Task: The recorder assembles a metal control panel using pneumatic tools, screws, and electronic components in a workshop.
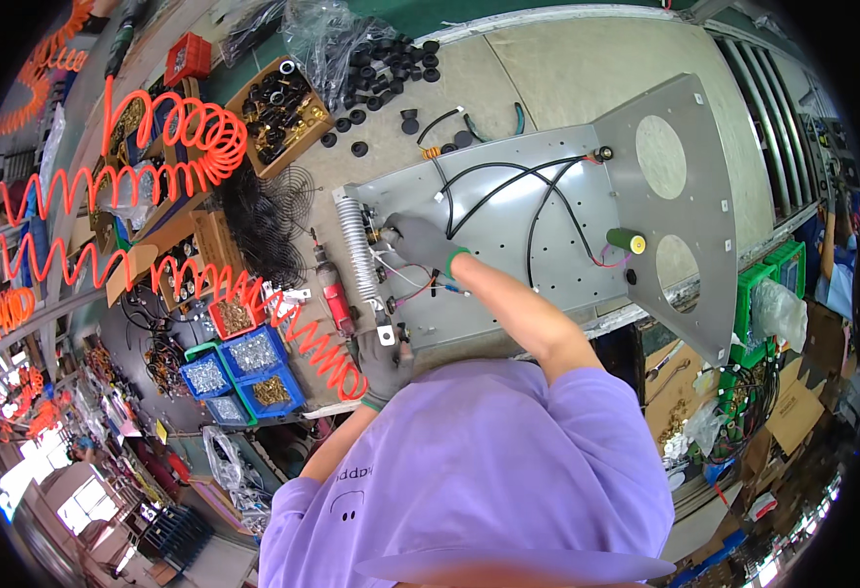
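A grey sheet-metal housing [489, 225] lies on the bench in front of me. My right hand [418, 241], in a grey glove, reaches into its left end. The fingers are closed at a small fitting by the end wall; what they grip is mostly hidden. White and red wires [408, 279] run just below this hand. A ribbed silver cylinder [354, 245] stretches along the outside of that wall. My left hand [381, 370], also gloved, is at the near left corner, beside a small metal bracket [385, 331]; its fingers are partly hidden. A red power tool [334, 294] lies left of the cylinder.
Black cables [508, 167] and a green cylindrical part [626, 240] lie inside the housing. Orange coiled hose [302, 343] hangs over the left side. Blue bins [271, 392] hold small hardware. A cardboard box [283, 113] of fittings and several black caps [381, 73] sit at the back.
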`<act>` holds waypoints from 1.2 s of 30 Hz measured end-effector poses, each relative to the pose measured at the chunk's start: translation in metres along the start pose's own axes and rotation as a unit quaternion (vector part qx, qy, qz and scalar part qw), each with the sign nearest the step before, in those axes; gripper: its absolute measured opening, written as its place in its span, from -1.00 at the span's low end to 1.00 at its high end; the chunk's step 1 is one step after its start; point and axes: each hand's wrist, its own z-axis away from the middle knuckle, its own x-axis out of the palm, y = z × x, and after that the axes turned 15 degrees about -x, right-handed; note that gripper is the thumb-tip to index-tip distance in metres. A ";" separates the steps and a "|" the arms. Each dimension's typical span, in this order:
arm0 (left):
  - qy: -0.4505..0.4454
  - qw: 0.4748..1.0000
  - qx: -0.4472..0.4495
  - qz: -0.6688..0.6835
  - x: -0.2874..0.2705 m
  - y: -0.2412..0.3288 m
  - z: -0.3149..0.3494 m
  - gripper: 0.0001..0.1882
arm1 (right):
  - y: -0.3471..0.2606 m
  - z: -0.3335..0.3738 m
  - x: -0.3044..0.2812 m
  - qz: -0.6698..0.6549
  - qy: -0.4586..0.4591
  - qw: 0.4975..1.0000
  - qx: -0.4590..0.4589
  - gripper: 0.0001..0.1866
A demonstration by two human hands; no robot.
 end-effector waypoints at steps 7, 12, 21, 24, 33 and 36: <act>-0.009 0.994 0.045 -0.097 -0.021 0.061 -0.017 -0.76 | -0.001 0.002 -0.004 -0.033 -0.039 0.996 0.076 -0.60; -0.139 0.987 0.075 0.014 0.031 0.068 -0.015 -0.71 | -0.015 0.006 -0.015 -0.009 -0.016 0.997 0.075 -0.66; -0.019 0.997 -0.024 -0.071 0.090 0.093 -0.098 -0.54 | 0.003 0.106 -0.146 0.356 0.314 0.873 0.109 -0.28; -0.147 0.970 -0.175 -0.088 0.106 0.096 -0.112 -0.51 | 0.023 0.148 -0.142 0.390 0.244 0.875 0.149 -0.14; -0.189 0.956 -0.209 0.078 0.055 0.092 -0.107 -0.67 | -0.054 0.258 -0.111 0.144 -0.389 0.909 0.044 -0.51; -0.155 0.973 -0.164 0.038 0.047 0.103 -0.095 -0.72 | -0.048 0.277 -0.109 0.152 -0.456 0.874 0.076 -0.53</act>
